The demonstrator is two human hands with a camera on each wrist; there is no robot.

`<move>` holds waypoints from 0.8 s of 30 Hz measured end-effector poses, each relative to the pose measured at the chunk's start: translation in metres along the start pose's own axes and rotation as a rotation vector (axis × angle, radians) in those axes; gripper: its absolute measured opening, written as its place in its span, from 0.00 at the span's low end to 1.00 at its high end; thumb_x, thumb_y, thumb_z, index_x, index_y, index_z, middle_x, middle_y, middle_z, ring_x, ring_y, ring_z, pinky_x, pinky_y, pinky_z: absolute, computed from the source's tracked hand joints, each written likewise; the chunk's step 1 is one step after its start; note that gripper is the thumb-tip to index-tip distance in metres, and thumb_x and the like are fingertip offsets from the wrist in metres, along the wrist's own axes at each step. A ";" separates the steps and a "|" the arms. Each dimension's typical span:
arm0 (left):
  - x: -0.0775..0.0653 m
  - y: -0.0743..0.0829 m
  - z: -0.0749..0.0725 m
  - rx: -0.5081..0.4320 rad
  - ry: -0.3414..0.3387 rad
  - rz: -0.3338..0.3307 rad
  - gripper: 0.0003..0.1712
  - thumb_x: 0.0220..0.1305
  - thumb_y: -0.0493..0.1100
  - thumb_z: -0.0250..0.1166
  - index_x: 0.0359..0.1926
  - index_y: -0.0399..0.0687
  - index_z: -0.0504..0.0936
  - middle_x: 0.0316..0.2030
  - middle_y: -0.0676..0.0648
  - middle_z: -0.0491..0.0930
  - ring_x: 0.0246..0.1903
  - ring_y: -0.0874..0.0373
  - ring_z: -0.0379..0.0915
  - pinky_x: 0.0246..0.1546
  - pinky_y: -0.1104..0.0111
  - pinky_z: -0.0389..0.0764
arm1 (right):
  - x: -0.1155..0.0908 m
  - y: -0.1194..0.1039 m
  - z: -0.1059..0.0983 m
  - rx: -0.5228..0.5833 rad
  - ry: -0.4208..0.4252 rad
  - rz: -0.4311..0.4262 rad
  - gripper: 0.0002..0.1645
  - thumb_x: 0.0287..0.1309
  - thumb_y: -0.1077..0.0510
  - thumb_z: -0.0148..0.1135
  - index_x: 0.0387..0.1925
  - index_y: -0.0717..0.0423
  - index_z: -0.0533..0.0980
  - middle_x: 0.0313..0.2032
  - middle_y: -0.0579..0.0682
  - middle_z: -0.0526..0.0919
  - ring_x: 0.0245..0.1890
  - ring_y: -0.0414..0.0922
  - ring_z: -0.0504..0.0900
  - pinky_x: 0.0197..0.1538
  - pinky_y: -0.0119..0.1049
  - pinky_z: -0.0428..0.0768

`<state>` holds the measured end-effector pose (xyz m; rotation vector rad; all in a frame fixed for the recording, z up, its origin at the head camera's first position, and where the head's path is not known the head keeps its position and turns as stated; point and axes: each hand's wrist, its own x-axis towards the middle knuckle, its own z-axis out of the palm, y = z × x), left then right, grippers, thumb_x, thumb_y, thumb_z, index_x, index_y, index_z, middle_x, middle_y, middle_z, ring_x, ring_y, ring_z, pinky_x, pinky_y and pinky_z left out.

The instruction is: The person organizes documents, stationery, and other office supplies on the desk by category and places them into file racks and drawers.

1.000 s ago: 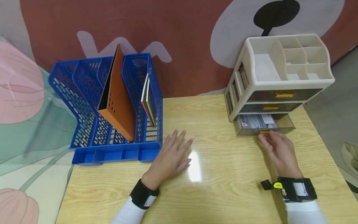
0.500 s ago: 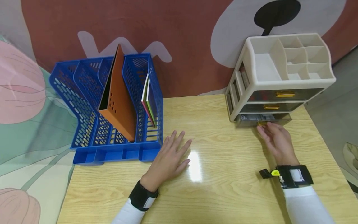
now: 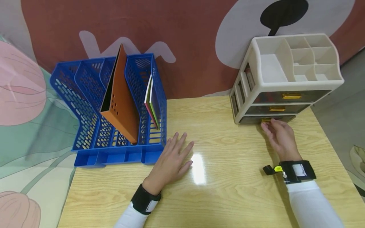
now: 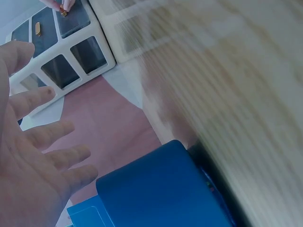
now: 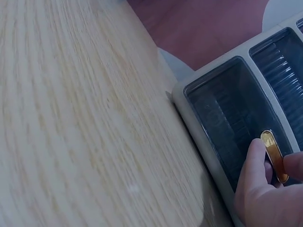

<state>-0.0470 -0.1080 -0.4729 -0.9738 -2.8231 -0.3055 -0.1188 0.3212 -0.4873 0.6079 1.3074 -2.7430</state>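
My right hand (image 3: 279, 139) is at the front of the white desktop organizer (image 3: 258, 84), at its bottom drawer (image 3: 252, 120). In the right wrist view, the thumb and a finger pinch the drawer's gold handle (image 5: 273, 156). That drawer sits flush in the frame, its dark see-through front in line with the two above. My left hand (image 3: 168, 161) is spread with straight fingers near the table's middle, beside the right front corner of the blue file rack (image 3: 117, 156). Nothing is held in it.
An orange folder (image 3: 121, 107) stands in the blue rack, with thin booklets (image 3: 151, 104) in its right slot. Open compartments (image 3: 302, 57) top the organizer. A printed cloth (image 3: 194, 47) hangs behind the wooden table (image 3: 216, 196).
The bottom drawer has slid from pulled-out to closed, hiding the packets inside. My right hand moved away from me with its handle. The left hand stayed nearly still.
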 end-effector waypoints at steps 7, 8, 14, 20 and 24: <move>-0.001 -0.001 0.000 -0.004 -0.003 -0.014 0.37 0.73 0.60 0.60 0.77 0.54 0.67 0.79 0.37 0.57 0.78 0.33 0.51 0.74 0.40 0.63 | 0.007 0.002 0.000 -0.025 0.012 -0.028 0.19 0.74 0.60 0.58 0.57 0.58 0.60 0.50 0.51 0.72 0.51 0.43 0.80 0.60 0.29 0.80; -0.001 -0.002 0.000 -0.002 -0.003 -0.014 0.37 0.73 0.60 0.60 0.77 0.54 0.67 0.79 0.37 0.58 0.78 0.33 0.52 0.74 0.40 0.63 | 0.008 0.002 0.000 -0.026 0.013 -0.035 0.19 0.74 0.60 0.58 0.56 0.58 0.60 0.50 0.51 0.72 0.51 0.43 0.80 0.60 0.29 0.81; -0.001 -0.003 0.001 0.008 -0.014 -0.024 0.37 0.73 0.60 0.60 0.77 0.53 0.67 0.79 0.37 0.57 0.79 0.34 0.49 0.74 0.41 0.63 | 0.010 0.004 -0.002 -0.036 0.004 -0.067 0.17 0.74 0.60 0.58 0.54 0.59 0.62 0.47 0.53 0.75 0.47 0.44 0.83 0.56 0.30 0.84; -0.002 -0.003 0.002 0.008 -0.001 -0.026 0.37 0.72 0.59 0.61 0.77 0.52 0.68 0.79 0.37 0.58 0.78 0.33 0.52 0.74 0.41 0.64 | 0.002 0.013 -0.006 -0.203 -0.007 -0.106 0.16 0.77 0.55 0.54 0.54 0.57 0.60 0.43 0.51 0.77 0.41 0.43 0.84 0.47 0.31 0.87; -0.002 -0.004 0.003 0.002 0.005 -0.029 0.38 0.72 0.59 0.62 0.77 0.52 0.68 0.79 0.37 0.58 0.78 0.33 0.53 0.73 0.40 0.65 | -0.007 0.021 -0.006 -0.337 -0.008 -0.156 0.12 0.78 0.53 0.53 0.52 0.56 0.64 0.40 0.48 0.80 0.37 0.40 0.85 0.41 0.29 0.87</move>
